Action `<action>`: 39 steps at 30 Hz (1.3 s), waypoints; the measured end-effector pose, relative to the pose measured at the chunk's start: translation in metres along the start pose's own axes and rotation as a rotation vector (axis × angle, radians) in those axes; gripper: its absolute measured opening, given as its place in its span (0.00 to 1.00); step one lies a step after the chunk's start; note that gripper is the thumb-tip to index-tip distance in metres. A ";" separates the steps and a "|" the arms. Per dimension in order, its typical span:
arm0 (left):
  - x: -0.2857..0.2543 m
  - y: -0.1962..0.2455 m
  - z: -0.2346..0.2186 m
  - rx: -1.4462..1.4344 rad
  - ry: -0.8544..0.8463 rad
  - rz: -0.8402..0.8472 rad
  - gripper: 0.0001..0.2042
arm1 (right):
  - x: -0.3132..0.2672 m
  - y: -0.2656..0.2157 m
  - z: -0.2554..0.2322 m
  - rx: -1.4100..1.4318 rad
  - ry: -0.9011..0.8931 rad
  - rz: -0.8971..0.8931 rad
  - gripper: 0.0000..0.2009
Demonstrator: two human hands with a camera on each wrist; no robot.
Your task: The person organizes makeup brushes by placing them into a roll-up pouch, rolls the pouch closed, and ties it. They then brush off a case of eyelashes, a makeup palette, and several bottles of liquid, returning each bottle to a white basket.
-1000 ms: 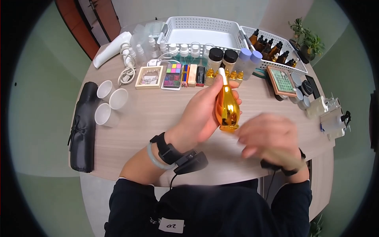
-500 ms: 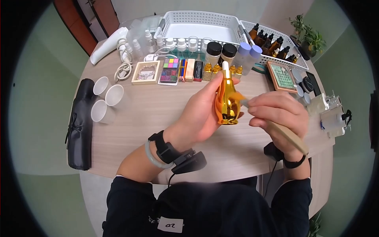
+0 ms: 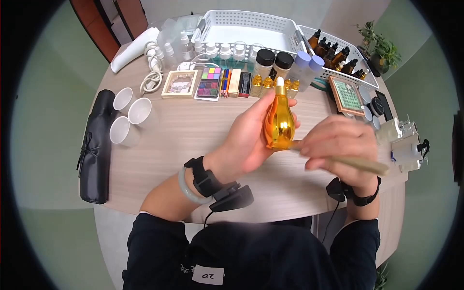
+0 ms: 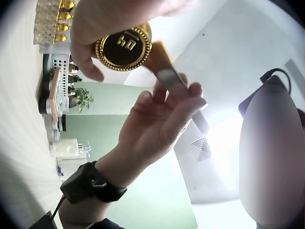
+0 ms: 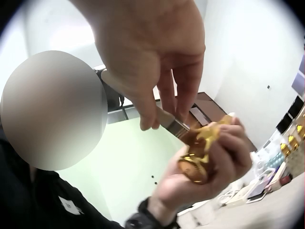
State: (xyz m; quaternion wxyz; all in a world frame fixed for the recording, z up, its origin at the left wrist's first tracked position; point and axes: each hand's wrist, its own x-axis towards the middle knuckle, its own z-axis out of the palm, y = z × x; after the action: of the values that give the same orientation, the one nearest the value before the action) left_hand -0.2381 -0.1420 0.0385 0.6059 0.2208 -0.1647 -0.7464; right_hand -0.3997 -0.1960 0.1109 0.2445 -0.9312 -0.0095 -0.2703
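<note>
A shiny gold bottle with a white dropper top (image 3: pixel 280 121) stands upright in my left hand (image 3: pixel 249 135), which grips it with the fingers wrapped behind. Its round base (image 4: pixel 123 50), rimmed with gold beading, shows in the left wrist view. My right hand (image 3: pixel 340 147) pinches a flat brush with a pale wooden handle (image 3: pixel 362 165) and a metal ferrule (image 4: pixel 169 77). The brush's orange-brown bristles (image 5: pixel 189 136) are right at the bottle's side, low near its base. The right hand is slightly blurred in the head view.
Three white cups (image 3: pixel 140 111) and a black tied roll (image 3: pixel 96 150) lie at left. Along the back stand spray bottles, an eyeshadow palette (image 3: pixel 209 83), small gold-capped bottles and black-lidded jars (image 3: pixel 265 58). Behind are white baskets (image 3: pixel 251 17), one holding amber dropper bottles. Pump bottles (image 3: pixel 406 147) stand at right.
The brush came up from the lower right to the bottle's side, then moved down toward its base. My left hand keeps its grip on the bottle, nearly still.
</note>
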 end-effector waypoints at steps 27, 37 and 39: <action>0.004 -0.001 0.004 0.068 0.148 -0.020 0.19 | -0.029 -0.005 0.002 -0.204 0.100 0.021 0.09; -0.005 -0.010 0.015 0.026 0.215 -0.015 0.19 | -0.050 -0.005 0.016 -0.227 0.201 -0.212 0.11; -0.007 -0.013 0.014 0.095 0.219 0.011 0.18 | -0.058 -0.002 0.018 -0.281 0.201 -0.206 0.11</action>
State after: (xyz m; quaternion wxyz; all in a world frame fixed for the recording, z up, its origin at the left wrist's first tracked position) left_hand -0.2551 -0.1323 0.0446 0.6132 0.3287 -0.1339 -0.7057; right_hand -0.4403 -0.1791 0.0690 0.0828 -0.9185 -0.0426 -0.3844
